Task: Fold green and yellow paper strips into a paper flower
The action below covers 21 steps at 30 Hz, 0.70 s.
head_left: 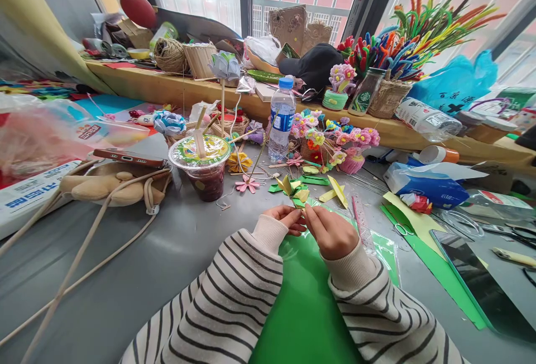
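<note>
My left hand (pixel 288 219) and my right hand (pixel 335 232) meet over the table, both closed with fingertips pinched together. At their fingertips is a small green and yellow paper flower (pixel 295 190), its pointed petals spread just beyond the fingers. The exact grip and the flower's lower part are hidden by the fingers. Folded yellow paper strips (pixel 337 192) lie to the right of it. Under my wrists a sheet of glossy green paper (pixel 305 302) runs toward me. A pink paper flower (pixel 247 183) rests left of my hands.
A lidded drink cup (pixel 201 168) and a water bottle (pixel 280 124) stand behind. A bag with cords (pixel 115 185) lies left. At right are a phone (pixel 477 280), green paper strip (pixel 439 280), scissors (pixel 513 234) and a blue tissue pack (pixel 431 185). Craft flowers (pixel 347 140) line the ledge.
</note>
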Available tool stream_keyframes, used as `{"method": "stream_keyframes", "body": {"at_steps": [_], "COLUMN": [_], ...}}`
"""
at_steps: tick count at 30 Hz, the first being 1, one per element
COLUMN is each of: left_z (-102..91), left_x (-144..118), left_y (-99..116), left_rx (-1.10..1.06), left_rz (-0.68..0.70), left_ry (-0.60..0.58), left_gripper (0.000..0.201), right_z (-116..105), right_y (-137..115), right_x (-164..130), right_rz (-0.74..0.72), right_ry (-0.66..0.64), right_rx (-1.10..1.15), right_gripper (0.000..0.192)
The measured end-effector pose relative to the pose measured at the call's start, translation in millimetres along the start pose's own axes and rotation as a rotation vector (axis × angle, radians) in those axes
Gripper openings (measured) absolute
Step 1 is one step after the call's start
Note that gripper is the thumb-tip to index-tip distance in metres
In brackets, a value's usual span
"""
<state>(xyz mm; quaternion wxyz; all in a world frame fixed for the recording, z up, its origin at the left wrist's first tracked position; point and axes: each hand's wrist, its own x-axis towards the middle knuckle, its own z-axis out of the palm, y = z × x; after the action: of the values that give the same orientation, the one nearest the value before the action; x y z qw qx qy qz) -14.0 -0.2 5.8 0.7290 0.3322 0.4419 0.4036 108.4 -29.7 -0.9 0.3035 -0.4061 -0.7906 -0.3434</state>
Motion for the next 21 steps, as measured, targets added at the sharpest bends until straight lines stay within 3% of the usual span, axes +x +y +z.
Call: {"method": "stream_keyframes", "body": {"at_steps": [4,12,21], "left_z": [0.2,0.7,2.8], "left_x": [0.2,0.8,-3.6], "left_y": [-1.0,-4.2,-3.0], "left_rx": [0.027,0.082,0.215], "left_rz": [0.006,0.066,0.123], "left_ry": [-0.007,-0.008,-0.004], "left_gripper": [0.011,0.010,0.011], "right_z": [-2.7,-3.3,-5.0], "right_y": [-3.1,3.7,1.3], "right_x": [2.9,4.8,9.9], "right_rz": [0.101,-0.046,0.006], "right_ry": [-0.030,-0.010,0.057], "right_rx": [-0.073,-0.074,-0.006], "right_gripper": [0.017,0.015,0.013]}}
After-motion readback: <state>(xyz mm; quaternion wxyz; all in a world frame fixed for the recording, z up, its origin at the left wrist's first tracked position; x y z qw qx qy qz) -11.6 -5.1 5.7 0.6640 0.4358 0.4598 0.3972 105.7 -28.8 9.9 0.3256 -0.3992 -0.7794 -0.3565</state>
